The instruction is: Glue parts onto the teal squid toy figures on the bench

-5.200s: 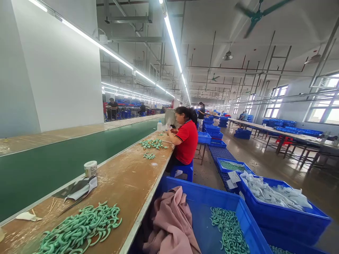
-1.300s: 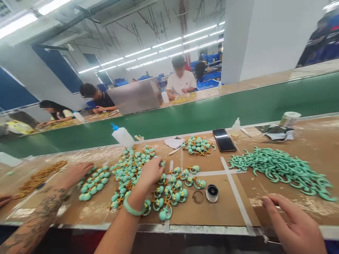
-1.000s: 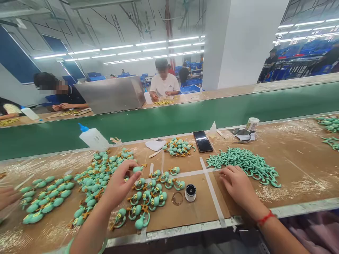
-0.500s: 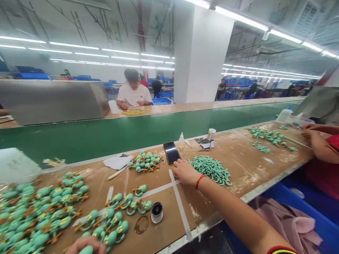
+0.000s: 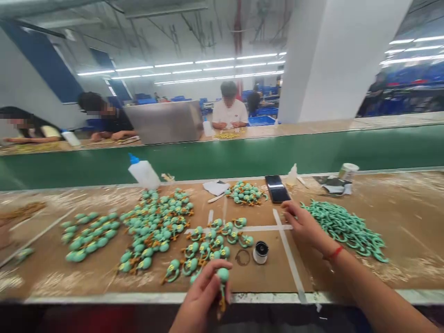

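Low at the front, my left hand (image 5: pixel 204 296) is closed around a small toy figure with a round green head (image 5: pixel 223 275) and orange feet below. My right hand (image 5: pixel 307 226) is at the left edge of a pile of green curved strips (image 5: pixel 347 231), its fingers slightly bent and apart; I make out nothing in them. A loose cluster of green figures with yellow faces (image 5: pixel 211 243) lies just beyond my left hand. To the right of that stands a small black-and-white spool (image 5: pixel 261 252), beside a coil of thin wire (image 5: pixel 243 257).
A phone (image 5: pixel 276 188) lies beyond my right hand, near a small dropper bottle (image 5: pixel 292 175) and a white tub (image 5: pixel 348 171). More green figures (image 5: pixel 156 217) are heaped left, below a blue-capped bottle (image 5: pixel 144 172). Across the green belt (image 5: pixel 208 159) several people work.
The view has swung left. My left hand has come further into view with the green figure. My right hand is still between the phone and the pile of strips.
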Demonstrator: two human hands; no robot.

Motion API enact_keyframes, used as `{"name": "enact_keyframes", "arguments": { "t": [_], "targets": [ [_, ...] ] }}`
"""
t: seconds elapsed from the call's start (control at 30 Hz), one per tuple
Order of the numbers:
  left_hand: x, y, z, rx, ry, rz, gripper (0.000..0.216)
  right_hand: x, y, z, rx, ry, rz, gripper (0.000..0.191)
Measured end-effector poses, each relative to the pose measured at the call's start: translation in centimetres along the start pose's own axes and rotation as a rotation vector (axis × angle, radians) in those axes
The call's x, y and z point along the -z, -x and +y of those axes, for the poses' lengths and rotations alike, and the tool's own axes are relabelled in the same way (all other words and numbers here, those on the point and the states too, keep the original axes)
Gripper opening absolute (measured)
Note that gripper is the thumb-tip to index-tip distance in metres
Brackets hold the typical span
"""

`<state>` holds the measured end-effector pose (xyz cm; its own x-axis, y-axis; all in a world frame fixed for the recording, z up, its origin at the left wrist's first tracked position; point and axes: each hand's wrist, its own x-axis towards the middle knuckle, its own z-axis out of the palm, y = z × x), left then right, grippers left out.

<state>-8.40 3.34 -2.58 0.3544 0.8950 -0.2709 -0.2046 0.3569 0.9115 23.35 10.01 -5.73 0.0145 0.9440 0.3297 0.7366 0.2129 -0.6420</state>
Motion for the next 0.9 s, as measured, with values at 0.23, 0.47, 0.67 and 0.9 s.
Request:
{"name": "enact_keyframes", "arguments": {
  "t": [0.23, 0.47, 0.67, 0.9],
  "targets": [
    [-1.5, 0.1, -3.3, 0.074, -0.098, -0.304, 0.052, -0.4, 7.3, -3.8, -0.259, -0.676, -0.134, 0.030],
    [-1.9, -0.2, -3.1, 0.054, -0.082, -0.264, 0.052, -0.7, 9.4, -5.6, -0.631, -1.136, 0.004, 0.031],
    [-1.3, -0.1, -3.8, 0.052, -0.062, -0.227, 0.053, 0.0, 10.2, -6.4, -0.872, -1.202, -0.021, 0.048],
    [-1.1, -0.4, -4.3, 0.056, -0.014, -0.222, 0.053, -0.8, 11.9, -5.1, -0.836, -1.001, -0.075, 0.053]
  ]
}}
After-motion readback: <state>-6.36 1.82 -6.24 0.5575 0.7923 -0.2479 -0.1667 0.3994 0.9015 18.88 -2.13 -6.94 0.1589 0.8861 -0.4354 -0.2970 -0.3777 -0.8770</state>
